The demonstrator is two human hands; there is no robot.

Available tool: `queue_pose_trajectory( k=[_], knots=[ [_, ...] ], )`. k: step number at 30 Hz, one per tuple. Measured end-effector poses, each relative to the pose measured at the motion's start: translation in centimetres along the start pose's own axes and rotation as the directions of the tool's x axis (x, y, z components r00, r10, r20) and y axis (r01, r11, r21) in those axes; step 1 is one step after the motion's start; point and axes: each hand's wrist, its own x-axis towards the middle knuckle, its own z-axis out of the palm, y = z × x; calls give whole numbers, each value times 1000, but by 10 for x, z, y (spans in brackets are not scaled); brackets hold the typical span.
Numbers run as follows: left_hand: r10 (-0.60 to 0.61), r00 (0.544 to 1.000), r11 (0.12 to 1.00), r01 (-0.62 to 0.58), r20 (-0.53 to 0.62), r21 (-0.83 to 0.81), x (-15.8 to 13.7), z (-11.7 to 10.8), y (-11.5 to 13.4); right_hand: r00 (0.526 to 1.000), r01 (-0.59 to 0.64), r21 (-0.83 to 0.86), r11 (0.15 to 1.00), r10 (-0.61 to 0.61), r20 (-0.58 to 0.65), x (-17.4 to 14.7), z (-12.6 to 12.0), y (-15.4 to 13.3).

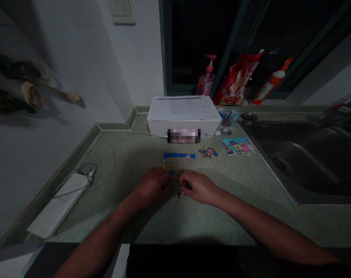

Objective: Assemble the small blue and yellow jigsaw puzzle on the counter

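Observation:
A partly joined jigsaw puzzle (179, 156) lies on the counter, with a blue strip along its far edge and a side running down toward me. My left hand (154, 186) rests over the lower part of that side, its fingers curled and hiding what is under them. Blue bits show beside its fingertips. Just to the right, my right hand (199, 187) is closed, thumb and fingers pinched together; anything between them is too small to make out. A few loose puzzle pieces (181, 195) lie below its fingers. Farther back is a heap of puzzle pieces (209, 152).
A colourful cartoon picture sheet (239, 146) lies by the sink (314, 162). A phone (183, 136) leans on a white box (183, 110), its cable running left to a white power strip (59, 204). Cans (232, 117) stand right of the box.

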Motion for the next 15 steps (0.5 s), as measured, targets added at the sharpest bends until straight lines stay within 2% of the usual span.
queue_pose_trajectory(
  k=[7, 15],
  knots=[
    [5, 1000, 993, -5, 5, -117, 0, 4, 1, 979, -11, 280, 960, 68, -194, 4, 4, 1],
    [5, 1000, 979, -4, 8, -204, 0, 6, 2, 967, 61, 404, 913, 45, -249, 2, 12, -1]
  ],
)
